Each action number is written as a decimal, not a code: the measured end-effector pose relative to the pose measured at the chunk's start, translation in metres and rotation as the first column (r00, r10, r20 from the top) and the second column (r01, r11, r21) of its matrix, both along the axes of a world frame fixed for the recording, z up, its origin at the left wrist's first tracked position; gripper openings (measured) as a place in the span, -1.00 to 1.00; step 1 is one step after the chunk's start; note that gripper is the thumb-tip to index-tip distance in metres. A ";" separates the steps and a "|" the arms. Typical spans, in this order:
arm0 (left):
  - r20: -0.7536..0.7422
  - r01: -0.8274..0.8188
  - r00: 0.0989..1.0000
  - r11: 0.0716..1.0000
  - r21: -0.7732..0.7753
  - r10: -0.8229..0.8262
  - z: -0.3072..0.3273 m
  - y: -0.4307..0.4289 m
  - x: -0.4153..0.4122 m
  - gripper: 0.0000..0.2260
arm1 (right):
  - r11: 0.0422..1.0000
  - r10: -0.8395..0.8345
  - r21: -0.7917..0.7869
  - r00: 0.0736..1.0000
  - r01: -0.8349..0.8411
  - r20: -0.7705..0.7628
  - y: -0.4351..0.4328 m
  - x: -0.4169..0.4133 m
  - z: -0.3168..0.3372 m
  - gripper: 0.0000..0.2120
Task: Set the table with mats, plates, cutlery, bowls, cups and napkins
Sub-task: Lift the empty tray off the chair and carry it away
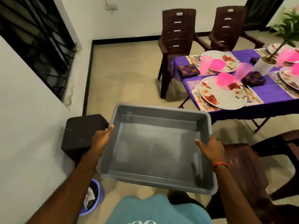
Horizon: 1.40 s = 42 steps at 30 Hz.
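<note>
Seen from above, a person in a teal shirt [145, 209] carries a grey plastic tub [152, 147] in front of the body, over a beige floor [126, 75]. The left hand [102, 139] grips the tub's left rim, with the thumb lying along the top edge and the fingers hidden underneath. The right hand [210, 148] grips the right rim with its thumb hooked inside the wall, and a red thread band [220, 165] circles that wrist.

On the floor below the left forearm stands a blue bucket [98, 196] holding crumpled scraps. A black stool [80, 131] sits by the white wall, just left of the tub. A brown plastic chair [242, 167] is close on the right.

Beyond the tub stands the worktop [273, 92], draped in purple cloth and already laid. At its near left corner a floral plate [221, 92] rests on a printed mat [257, 97]. A pink bowl [225, 79] sits on the plate's far rim, with a pink cup [242, 71] and a dark checked napkin [254, 78] just beyond. Cutlery there is too blurred to make out.

At the far left corner lies a second plate [226, 61] bearing a second bowl [218, 65], with a second cup [205, 62] beside it. A second napkin [188, 70] lies near the left edge. A potted plant [265, 65] stands mid-worktop, and further settings are cropped at the right.

Two brown chairs [178, 38] face the far edge, and a barred window [37, 39] fills the left wall.
</note>
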<state>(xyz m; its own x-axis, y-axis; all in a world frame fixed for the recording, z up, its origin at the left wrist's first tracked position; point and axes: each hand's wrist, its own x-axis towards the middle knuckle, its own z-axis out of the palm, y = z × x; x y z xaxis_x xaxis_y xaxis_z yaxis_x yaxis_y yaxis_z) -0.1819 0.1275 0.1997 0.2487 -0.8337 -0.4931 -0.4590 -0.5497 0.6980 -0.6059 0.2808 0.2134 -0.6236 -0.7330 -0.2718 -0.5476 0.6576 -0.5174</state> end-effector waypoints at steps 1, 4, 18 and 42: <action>-0.004 -0.033 0.999 0.999 0.007 0.033 0.000 0.002 0.008 -0.43 | 0.999 0.037 -0.003 0.999 -0.037 -0.006 -0.012 0.004 0.001 -0.39; -0.033 -0.134 0.990 0.990 0.032 0.135 0.003 0.006 0.025 -0.48 | 0.993 0.116 -0.022 0.993 -0.115 0.024 -0.046 0.014 0.003 -0.40; -0.111 -0.531 0.840 0.847 0.037 0.531 -0.011 -0.026 0.038 -0.45 | 0.887 0.460 -0.071 0.886 -0.456 0.058 -0.259 0.020 -0.008 -0.36; -0.229 -0.922 0.358 0.382 0.068 0.905 -0.078 0.019 0.040 -0.52 | 0.491 0.869 0.064 0.493 -0.869 0.035 -0.479 0.166 -0.051 -0.41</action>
